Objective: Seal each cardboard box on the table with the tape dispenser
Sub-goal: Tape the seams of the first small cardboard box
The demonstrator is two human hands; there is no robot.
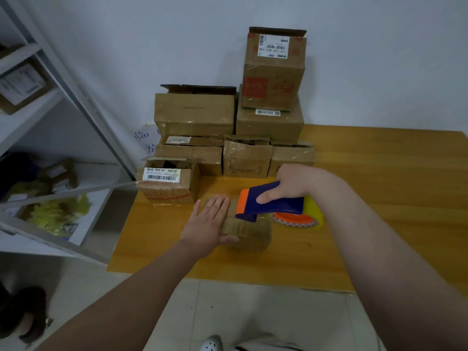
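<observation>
Brown cardboard box (249, 234) lies near the wooden bench's (379, 186) front edge, long axis 9 to 3 o'clock. The left hand (209, 221) presses flat, fingers straight, on its 9 o'clock end. The right hand (295, 182) grips the blue-and-orange tape dispenser (283, 206) at 3 o'clock, nose on the lid; the pull likely runs toward 3.

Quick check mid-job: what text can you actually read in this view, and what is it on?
"J6-506", printed twice: front-left box label.
"159 159 A03", as best it reads: top box label.
"临": handwritten paper sheet behind the boxes; the rest is hidden.
Other labels, barcodes and red print: too small or blurred.
</observation>
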